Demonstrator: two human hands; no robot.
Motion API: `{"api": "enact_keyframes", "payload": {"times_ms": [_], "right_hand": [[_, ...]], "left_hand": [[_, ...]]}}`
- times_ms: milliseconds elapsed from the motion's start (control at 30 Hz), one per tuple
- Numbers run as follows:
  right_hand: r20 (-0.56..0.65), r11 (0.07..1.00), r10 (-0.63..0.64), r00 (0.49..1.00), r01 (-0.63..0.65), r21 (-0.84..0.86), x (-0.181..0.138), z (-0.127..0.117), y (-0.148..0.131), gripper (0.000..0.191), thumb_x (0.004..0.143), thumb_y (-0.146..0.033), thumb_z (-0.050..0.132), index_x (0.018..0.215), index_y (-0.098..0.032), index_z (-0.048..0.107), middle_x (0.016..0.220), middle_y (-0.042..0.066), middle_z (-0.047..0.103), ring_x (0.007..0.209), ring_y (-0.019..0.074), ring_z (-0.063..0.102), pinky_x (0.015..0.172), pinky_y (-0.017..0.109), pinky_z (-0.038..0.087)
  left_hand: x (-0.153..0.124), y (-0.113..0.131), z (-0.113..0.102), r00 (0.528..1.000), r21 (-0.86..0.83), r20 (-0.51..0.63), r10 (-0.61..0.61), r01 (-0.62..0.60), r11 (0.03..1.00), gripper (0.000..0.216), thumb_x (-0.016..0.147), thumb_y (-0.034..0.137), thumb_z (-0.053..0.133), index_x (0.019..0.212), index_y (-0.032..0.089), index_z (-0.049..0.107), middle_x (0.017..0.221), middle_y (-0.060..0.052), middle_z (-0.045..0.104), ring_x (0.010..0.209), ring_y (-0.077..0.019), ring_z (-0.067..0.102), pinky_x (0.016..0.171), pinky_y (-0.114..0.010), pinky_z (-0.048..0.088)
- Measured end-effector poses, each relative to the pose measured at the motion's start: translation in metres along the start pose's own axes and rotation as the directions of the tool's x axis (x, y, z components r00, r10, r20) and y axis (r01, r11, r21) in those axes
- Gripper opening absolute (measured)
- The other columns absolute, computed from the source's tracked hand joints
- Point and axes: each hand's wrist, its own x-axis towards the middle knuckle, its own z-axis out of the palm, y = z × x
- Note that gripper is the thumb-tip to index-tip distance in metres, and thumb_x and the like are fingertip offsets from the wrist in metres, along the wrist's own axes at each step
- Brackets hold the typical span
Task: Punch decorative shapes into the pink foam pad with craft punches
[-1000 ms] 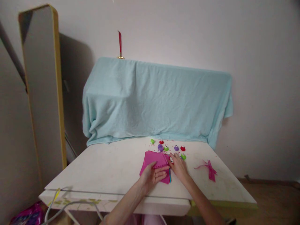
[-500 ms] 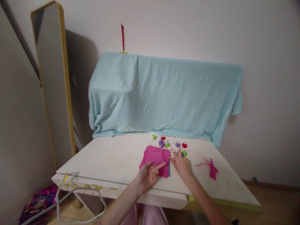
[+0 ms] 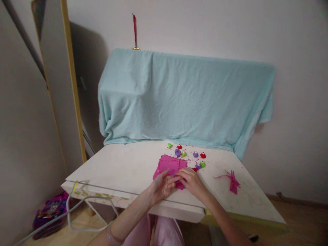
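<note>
A stack of bright pink sheets (image 3: 169, 164), with rows of small holes along the edges of the top one, lies near the table's front. Over its lower part rests my left hand (image 3: 162, 185), palm up, thumb apart and fingers loosely stretched to the right. My right hand (image 3: 192, 181) meets those fingertips from the right, its thumb and fingers pinched together. Whatever is between them, if anything, is too small or hidden. Just beyond my right hand sit small purple (image 3: 198, 165), green (image 3: 202, 164) and red (image 3: 195, 169) pieces with googly eyes.
More googly-eyed pieces (image 3: 177, 152) stand behind the stack among tiny pink dots. A tangle of pink strips (image 3: 233, 184) lies on the table's right side. A light blue cloth (image 3: 179, 99) hangs behind the table (image 3: 123, 164). A pale cable (image 3: 89, 197) loops at the front left.
My right hand has moved left from beside the small pieces to my left hand's fingertips, uncovering a red piece. The view has tilted slightly downward.
</note>
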Motion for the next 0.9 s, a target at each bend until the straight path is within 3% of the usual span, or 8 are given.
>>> {"api": "enact_keyframes", "payload": {"times_ms": [133,200,267,333,400,467,600,900], "right_hand": [[0.022,0.998,0.032,0.999,-0.033,0.06,-0.005,0.006,0.012,0.013,0.088,-0.01,0.059,0.087,-0.02,0.067,0.082,0.003,0.066,0.082,0.0183,0.061,0.074,0.029,0.046],[0.011,0.995,0.043,0.999,-0.043,0.093,-0.006,0.007,0.015,0.014,0.09,-0.011,0.057,0.088,-0.021,0.067,0.084,0.003,0.066,0.082,0.0175,0.062,0.074,0.028,0.046],[0.013,0.994,0.045,0.999,-0.046,0.098,-0.005,0.006,0.014,0.013,0.09,-0.012,0.057,0.09,-0.021,0.067,0.085,0.003,0.066,0.083,0.0176,0.062,0.076,0.028,0.046],[0.027,0.997,0.036,0.999,-0.038,0.069,-0.003,0.006,0.011,0.013,0.091,-0.013,0.057,0.091,-0.021,0.067,0.085,0.003,0.066,0.084,0.0181,0.062,0.077,0.028,0.046],[0.041,0.999,0.025,0.999,-0.026,0.022,-0.002,0.006,0.009,0.013,0.091,-0.013,0.056,0.09,-0.021,0.067,0.085,0.004,0.065,0.085,0.0187,0.061,0.077,0.029,0.046],[0.054,1.0,0.015,0.998,-0.014,-0.021,-0.001,0.006,0.006,0.014,0.091,-0.012,0.056,0.088,-0.02,0.067,0.085,0.004,0.064,0.085,0.0192,0.06,0.078,0.031,0.046],[0.078,0.999,0.021,0.997,-0.018,-0.031,-0.003,0.004,0.003,0.016,0.09,-0.011,0.055,0.087,-0.021,0.067,0.086,0.005,0.063,0.084,0.0191,0.06,0.079,0.032,0.047],[0.086,0.986,0.065,0.994,-0.078,0.15,0.006,-0.004,-0.016,0.02,0.084,-0.027,0.069,0.104,-0.025,0.068,0.099,0.004,0.065,0.096,0.0201,0.06,0.086,0.032,0.046]], "left_hand": [[-0.022,0.005,0.002,1.0,0.379,-0.009,0.024,-0.019,0.925,0.044,0.088,0.045,0.056,0.105,0.006,0.065,0.112,-0.02,0.068,0.06,-0.0111,0.066,0.046,-0.016,0.046],[-0.031,0.007,0.0,0.991,0.644,-0.008,0.137,-0.099,0.758,0.046,0.088,0.049,0.055,0.102,0.008,0.068,0.103,-0.017,0.071,0.054,-0.0102,0.061,0.048,-0.019,0.046],[-0.037,0.01,-0.003,0.917,0.877,0.06,0.395,-0.237,0.419,0.043,0.088,0.051,0.055,0.094,0.011,0.069,0.09,-0.012,0.072,0.055,-0.013,0.059,0.054,-0.024,0.048],[-0.04,0.014,-0.006,0.749,0.95,0.27,0.605,-0.31,-0.039,0.033,0.085,0.046,0.062,0.097,0.016,0.07,0.094,-0.009,0.07,0.078,-0.0191,0.063,0.073,-0.03,0.051],[-0.04,0.016,-0.011,0.656,0.87,0.485,0.578,-0.294,-0.397,0.034,0.08,0.039,0.07,0.109,0.022,0.067,0.112,-0.008,0.065,0.103,-0.0243,0.058,0.091,-0.036,0.045],[-0.036,0.016,-0.017,0.649,0.787,0.564,0.51,-0.236,-0.57,0.035,0.079,0.033,0.072,0.112,0.024,0.066,0.116,-0.008,0.063,0.107,-0.025,0.055,0.093,-0.038,0.042],[-0.028,0.014,-0.028,0.696,0.78,0.521,0.495,-0.151,-0.607,0.011,0.089,0.027,0.061,0.096,0.022,0.068,0.098,-0.005,0.066,0.093,-0.0204,0.058,0.085,-0.031,0.043],[-0.027,0.022,-0.026,0.736,0.84,0.455,0.502,-0.168,-0.515,0.018,0.093,0.033,0.053,0.09,0.022,0.067,0.091,-0.002,0.065,0.084,-0.0162,0.06,0.074,-0.023,0.042]]}}
